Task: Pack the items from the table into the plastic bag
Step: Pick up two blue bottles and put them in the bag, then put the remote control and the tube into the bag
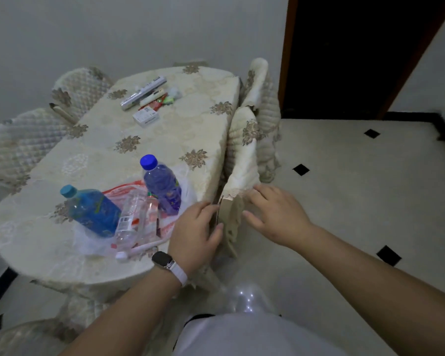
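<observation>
Nothing packed yet, by the look of it. Teal-capped bottle point(90, 211) at the table's point(198, 119) near end, on its side or leaning, cap toward ten o'clock, long axis ten-to-four. Beneath it, spread flat rather than opened: plastic bag point(123, 190), red print on clear film, long axis roughly eight-to-two, mouth not discernible. Resting on the bag as well: clear bottle point(130, 222), axis about one-to-seven; small red-capped bottle point(151, 214) just beside it at three o'clock; purple bottle point(162, 187) with blue cap toward eleven, upright or leaning impossible to tell. At six o'clock of these, a thin white stick point(139, 250) at the cloth's edge. Well apart, toward the far end at twelve o'clock: foil roll box point(144, 93), small packets point(159, 98), white carton point(146, 118).

Still to do, judging so: free and open the bag, then load all of it.

Hands apart and off the task's things. Left hand point(195, 232) grips the edge of the chair back point(242, 160); right hand point(275, 214), fingers spread and fairly straight, rests on its cover at three o'clock.
</observation>
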